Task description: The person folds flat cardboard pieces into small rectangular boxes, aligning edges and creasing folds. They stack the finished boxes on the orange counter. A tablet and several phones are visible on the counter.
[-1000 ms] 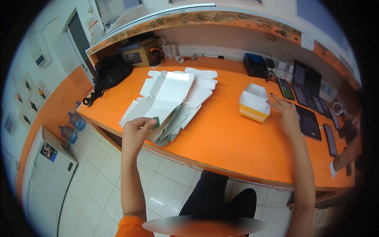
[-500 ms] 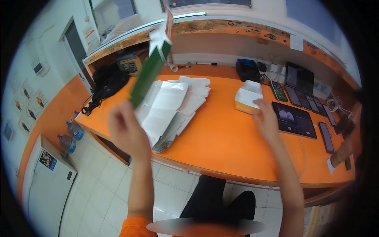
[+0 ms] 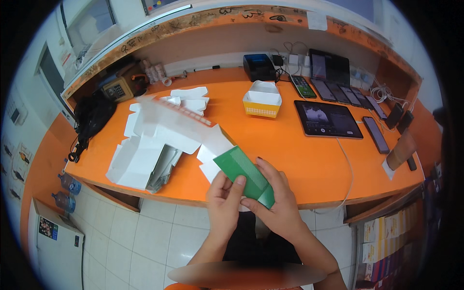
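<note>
"Holding what?"
"One green-and-white carton (image 3: 242,170), still unformed, gripped in the fingers of left hand (image 3: 224,203) and right hand (image 3: 280,208) above the desk (image 3: 309,169)'s near edge."
"Finished?"
"One yellow carton (image 3: 261,109) stands shaped; unformed blanks (image 3: 130,164) lie stacked at left."

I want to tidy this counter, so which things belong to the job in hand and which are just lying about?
Likely part of the job:
green carton, held in left hand and right hand
pile of opened-out cartons
yellow-and-white box

Seemingly just lying about:
tablet
phones
black bag
marker
</note>
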Demonstrator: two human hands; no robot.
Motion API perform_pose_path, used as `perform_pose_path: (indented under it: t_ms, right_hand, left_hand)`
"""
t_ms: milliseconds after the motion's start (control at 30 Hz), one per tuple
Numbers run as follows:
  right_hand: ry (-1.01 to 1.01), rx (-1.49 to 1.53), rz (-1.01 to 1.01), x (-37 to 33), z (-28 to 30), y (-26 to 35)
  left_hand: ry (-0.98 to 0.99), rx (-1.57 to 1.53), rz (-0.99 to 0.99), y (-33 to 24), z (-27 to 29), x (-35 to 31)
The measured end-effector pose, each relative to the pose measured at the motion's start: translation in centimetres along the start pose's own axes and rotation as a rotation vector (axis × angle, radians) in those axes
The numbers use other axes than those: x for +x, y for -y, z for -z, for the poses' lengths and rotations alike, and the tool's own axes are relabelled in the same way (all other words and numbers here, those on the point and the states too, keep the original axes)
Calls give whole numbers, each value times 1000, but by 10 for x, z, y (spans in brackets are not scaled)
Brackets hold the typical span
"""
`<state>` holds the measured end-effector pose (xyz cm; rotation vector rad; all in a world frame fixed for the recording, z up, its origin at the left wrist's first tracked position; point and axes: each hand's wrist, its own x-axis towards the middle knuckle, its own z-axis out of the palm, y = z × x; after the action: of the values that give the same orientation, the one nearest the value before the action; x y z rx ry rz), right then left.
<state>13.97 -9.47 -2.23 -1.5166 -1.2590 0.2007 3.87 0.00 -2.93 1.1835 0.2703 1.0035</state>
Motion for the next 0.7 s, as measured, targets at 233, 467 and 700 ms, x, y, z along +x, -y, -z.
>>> perform_pose_path:
  t_ms: [233, 467, 700]
  right_hand:
    - [-8, 300, 145, -7, 10, -9]
    - [-2, -156, 329, -2, 22, -8]
    - [24, -356, 388, -3, 22, -4]
  left_hand:
    - [-92, -68, 30, -10, 6, 12]
    - [-107, 6, -3, -16, 6, 14]
    - [-90, 81, -66, -22, 3, 14]
